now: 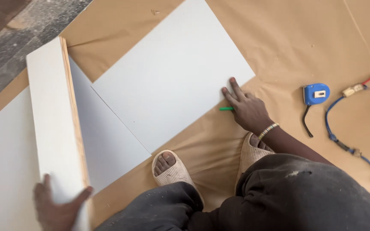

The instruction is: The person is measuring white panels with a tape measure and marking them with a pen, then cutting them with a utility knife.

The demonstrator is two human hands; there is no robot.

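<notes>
In the head view, the person crouches over brown paper [305,38] spread on the floor, sandalled feet planted at six o'clock. The left hand [58,207], at about seven o'clock, grips the near end of a white board with a plywood edge [52,119], thumb on one face and fingers on the other, holding it upright on its long edge; the board runs away toward eleven o'clock. It stands on a flat white panel [108,141], and a second white sheet [172,72] lies just beyond, its corner pointing to three o'clock.

The right hand [247,109] presses down at that sheet's lower edge, fingers spread and straight, with a green pencil [226,108] tucked under it (only the tip shows); the wrist with its beaded bracelet is bent low.

The step in hand looks like steadying and marking out panels. A next move would call for keeping the upright board balanced while the pencil hand works.

A blue tape measure [316,94] lies at three o'clock, well apart from the hand, beside a blue cord [343,145].
</notes>
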